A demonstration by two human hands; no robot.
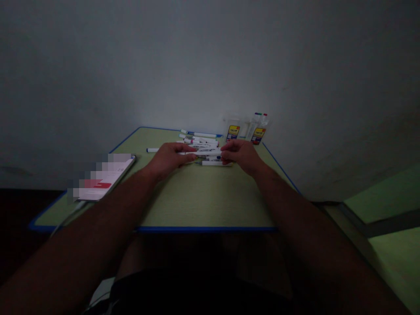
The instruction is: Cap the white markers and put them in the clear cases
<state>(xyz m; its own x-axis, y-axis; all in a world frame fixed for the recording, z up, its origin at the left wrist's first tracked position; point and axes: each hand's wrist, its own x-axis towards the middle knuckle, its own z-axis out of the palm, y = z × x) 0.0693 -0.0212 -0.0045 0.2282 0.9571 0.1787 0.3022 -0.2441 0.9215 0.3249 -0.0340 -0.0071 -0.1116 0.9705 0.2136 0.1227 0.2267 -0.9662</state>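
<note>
A white marker (209, 153) lies level between my two hands above the table. My left hand (169, 158) is closed, thumb and fingers pinching its left part. A white barrel with a blue end (153, 150) juts out to the left behind that hand; I cannot tell whether it belongs to the same marker. At the marker's right end my right hand (239, 154) is closed in a pinch, its fingertips partly covering a dark blue spot. Several white markers (205, 141) are heaped just behind and beneath the hands. One more marker (215, 163) rests in front of them.
Two clear cases with yellow labels stand at the back right: the left case (233, 129) and the right case (258, 131), with several markers upright in the latter. A phone (113, 173) with a cable (70, 214) lies left. The green table (210, 201) meets the wall (197, 65).
</note>
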